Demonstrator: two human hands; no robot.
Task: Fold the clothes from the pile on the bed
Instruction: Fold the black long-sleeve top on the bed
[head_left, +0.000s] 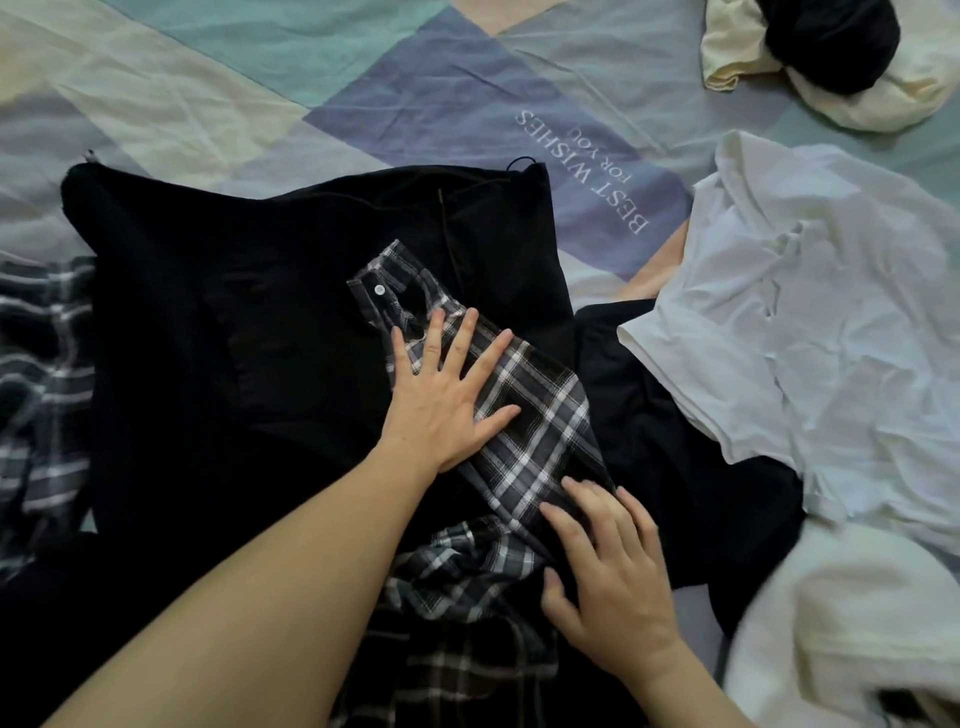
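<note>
A dark plaid shirt (540, 415) lies across a black garment (249, 312) spread on the bed. Its sleeve runs up to a buttoned cuff (387, 283). My left hand (447, 395) presses flat on the sleeve with fingers spread and straight. Lower down, my right hand (608, 577) rests on the same sleeve, fingers straight, by the bunched plaid cloth. More of the plaid shirt shows at the far left (41, 395).
A crumpled white shirt (810, 322) lies to the right, partly over another black piece (691, 483). A cream and black bundle (826, 52) sits at the top right. The patchwork bedsheet (363, 83) with printed words fills the far side. A cream cloth (841, 634) lies at bottom right.
</note>
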